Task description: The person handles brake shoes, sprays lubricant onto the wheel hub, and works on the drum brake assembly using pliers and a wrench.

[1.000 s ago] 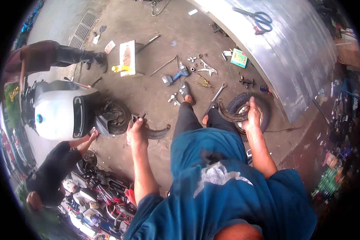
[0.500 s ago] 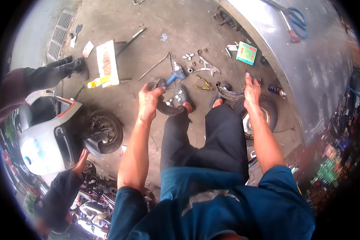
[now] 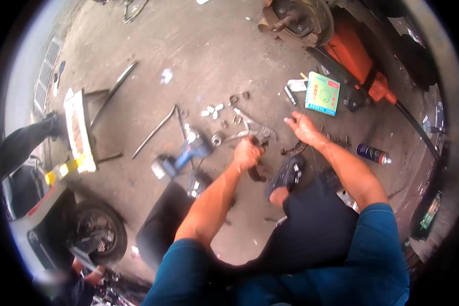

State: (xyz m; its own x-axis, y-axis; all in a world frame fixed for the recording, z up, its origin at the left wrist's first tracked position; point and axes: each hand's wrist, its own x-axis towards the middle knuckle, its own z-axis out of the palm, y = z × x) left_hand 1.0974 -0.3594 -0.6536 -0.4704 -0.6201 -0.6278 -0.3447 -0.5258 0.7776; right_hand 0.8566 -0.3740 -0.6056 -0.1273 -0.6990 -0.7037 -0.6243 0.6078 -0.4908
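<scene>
My left hand [image 3: 247, 153] is closed on a dark curved metal part [image 3: 256, 171], low over the floor between my legs. My right hand [image 3: 303, 127] is open above and to the right, fingers stretched; a similar curved part [image 3: 293, 150] is below it, partly hidden by the forearm. Just beyond my left hand are metal pliers or a puller [image 3: 257, 127], a socket [image 3: 217, 139] and small rings [image 3: 234, 99]. A blue cordless power tool [image 3: 194, 150] lies to the left. A green-and-yellow box [image 3: 321, 93] and a spray can [image 3: 372, 154] lie to the right.
Metal bars [image 3: 150, 133], a white board [image 3: 80, 133] and a yellow bottle [image 3: 68, 168] lie leftward. A scooter [image 3: 35, 229] and two other people [image 3: 20, 143] are at left. A rusty hub [image 3: 296, 23] and orange jack [image 3: 352, 58] are at upper right.
Both hands have moved down toward the floor as I crouched. My right hand has let go of its curved part; my left still holds one. The view has shifted onto the floor tools.
</scene>
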